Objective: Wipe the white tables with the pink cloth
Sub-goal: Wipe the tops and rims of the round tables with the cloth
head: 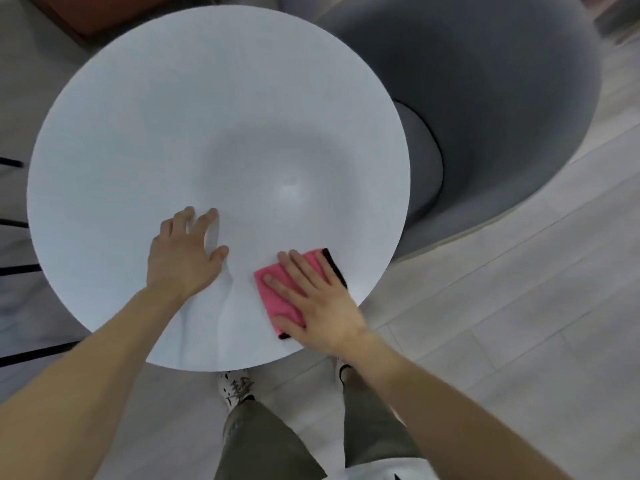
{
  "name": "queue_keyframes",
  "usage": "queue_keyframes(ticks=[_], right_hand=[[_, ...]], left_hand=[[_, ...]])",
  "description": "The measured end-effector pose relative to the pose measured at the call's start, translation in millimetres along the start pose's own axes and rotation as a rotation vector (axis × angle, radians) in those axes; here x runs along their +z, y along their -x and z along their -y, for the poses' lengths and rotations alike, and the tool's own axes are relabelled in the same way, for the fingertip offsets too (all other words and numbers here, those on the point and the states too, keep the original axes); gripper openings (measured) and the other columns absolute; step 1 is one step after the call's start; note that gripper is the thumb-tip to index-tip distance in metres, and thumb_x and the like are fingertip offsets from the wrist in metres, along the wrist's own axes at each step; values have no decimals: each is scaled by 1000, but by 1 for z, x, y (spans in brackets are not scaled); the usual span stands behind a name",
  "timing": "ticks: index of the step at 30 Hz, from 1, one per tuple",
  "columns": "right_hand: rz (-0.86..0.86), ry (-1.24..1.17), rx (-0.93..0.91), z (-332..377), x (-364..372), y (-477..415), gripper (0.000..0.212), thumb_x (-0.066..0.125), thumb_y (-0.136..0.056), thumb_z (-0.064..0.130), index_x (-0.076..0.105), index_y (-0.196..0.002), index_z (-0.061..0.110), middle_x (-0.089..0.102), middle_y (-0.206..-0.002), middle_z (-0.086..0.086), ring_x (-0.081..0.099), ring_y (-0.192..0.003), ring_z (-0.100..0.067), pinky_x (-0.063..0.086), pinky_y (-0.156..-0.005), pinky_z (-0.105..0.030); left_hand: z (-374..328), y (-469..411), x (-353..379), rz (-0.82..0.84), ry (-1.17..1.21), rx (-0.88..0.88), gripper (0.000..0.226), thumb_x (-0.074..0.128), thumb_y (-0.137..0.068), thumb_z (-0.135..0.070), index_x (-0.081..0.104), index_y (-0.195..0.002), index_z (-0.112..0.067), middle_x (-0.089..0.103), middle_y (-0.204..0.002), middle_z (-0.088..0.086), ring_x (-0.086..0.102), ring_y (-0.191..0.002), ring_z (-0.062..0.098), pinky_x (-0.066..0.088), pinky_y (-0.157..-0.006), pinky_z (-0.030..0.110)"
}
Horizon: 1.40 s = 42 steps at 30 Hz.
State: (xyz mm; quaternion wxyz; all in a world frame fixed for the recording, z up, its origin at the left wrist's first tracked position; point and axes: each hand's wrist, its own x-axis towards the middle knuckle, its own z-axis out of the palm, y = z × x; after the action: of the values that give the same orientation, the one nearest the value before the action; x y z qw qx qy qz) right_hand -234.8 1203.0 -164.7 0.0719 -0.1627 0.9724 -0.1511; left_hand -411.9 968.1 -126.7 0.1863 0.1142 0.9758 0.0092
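Note:
A round white table [180, 126] fills most of the view. A folded pink cloth [273, 292] with a dark edge lies flat on the table near its front right rim. My right hand [318, 303] presses on the cloth with straight, spread fingers. To the cloth's left, my left hand [183, 251] rests on the bare tabletop, fingers spread and fingertips touching the surface.
A large grey upholstered chair [485, 109] stands close behind the table at the right. Pale plank floor [502, 323] lies to the right and front. A light sofa with a brown cushion [86, 15] is at the upper left. My legs and shoes stand under the table's front edge.

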Motion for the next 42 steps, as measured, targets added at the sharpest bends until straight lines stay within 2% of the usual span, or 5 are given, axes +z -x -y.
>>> queue_keyframes(ticks=[11,17,21,31,42], right_hand=[[-178,29,905,-80,-53,-154,82,18,-102,68,12,-174,27,-2,-181,-16,-7,-167,-34,-2,-130,-65],[-39,-1,179,179,29,-212,75,32,-108,63,18,-173,29,-1,-181,-13,-8,-167,-31,3,-131,-63],[-59,21,41,163,38,-167,73,43,-108,64,26,-171,31,13,-180,-7,5,-168,-27,6,-133,-60],[-199,3,1163,-17,-37,-196,82,13,-104,69,2,-174,27,-6,-180,-17,-9,-167,-34,-3,-130,-66],[-71,28,175,106,6,-266,76,42,-106,66,20,-172,36,7,-182,-3,2,-168,-24,3,-134,-57]], left_hand=[[68,-2,-12,-207,262,144,29,60,-107,-27,68,-133,-18,63,-132,8,58,-125,33,52,-100,50],[203,24,-20,-283,166,-16,21,62,-107,-31,68,-95,-15,65,-102,8,61,-98,33,55,-80,50],[246,-1,-18,-275,121,-9,25,51,-110,-24,68,-100,-9,63,-100,13,60,-91,39,53,-76,50],[229,-57,-33,-218,76,232,23,53,-104,-1,71,-114,-9,64,-116,10,61,-106,34,54,-90,50],[233,-162,-90,-306,-37,527,21,58,-104,-10,71,-121,-7,66,-123,12,62,-111,37,53,-93,52]])
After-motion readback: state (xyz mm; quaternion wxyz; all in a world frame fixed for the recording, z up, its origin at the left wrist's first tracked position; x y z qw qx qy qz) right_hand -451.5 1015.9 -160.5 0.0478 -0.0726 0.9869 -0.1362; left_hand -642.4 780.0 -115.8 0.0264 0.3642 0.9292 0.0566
